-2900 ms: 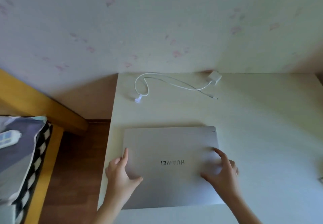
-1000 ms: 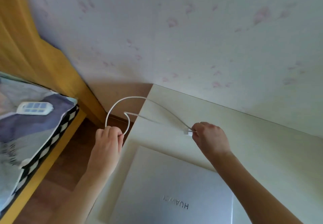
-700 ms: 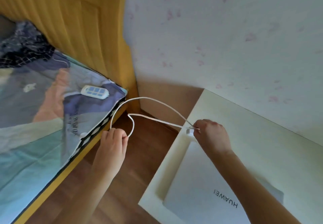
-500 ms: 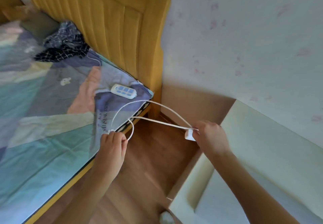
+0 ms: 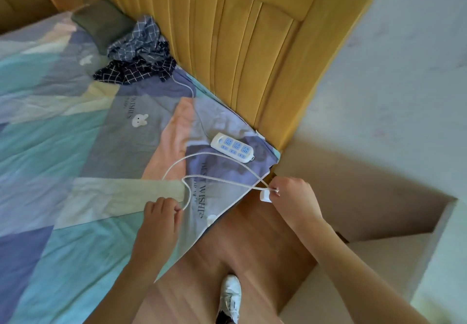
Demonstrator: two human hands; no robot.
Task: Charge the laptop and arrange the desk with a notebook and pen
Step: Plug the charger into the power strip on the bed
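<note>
A white charger cable [image 5: 214, 177] loops in the air between my two hands, above the bed's edge. My left hand [image 5: 161, 212] is closed on one end of the cable. My right hand [image 5: 295, 199] is closed on the other end, with the small white charger plug [image 5: 265, 195] hanging just left of its fingers. A white power strip [image 5: 232, 147] with blue sockets lies on the bedcover, a short way above and left of the plug. The laptop, notebook and pen are out of view.
A bed with a patchwork cover [image 5: 63, 172] fills the left. Its yellow headboard [image 5: 240, 45] stands against the wall. Crumpled checked cloth [image 5: 137, 53] lies near it. Wooden floor [image 5: 240, 247] and a white shoe [image 5: 230, 296] are below. The pale desk corner [image 5: 437, 260] is at right.
Both hands left the laptop lid, picked up the charger cable from the desk, and carried it left toward the bed. The view swung from desk to bed and power strip.
</note>
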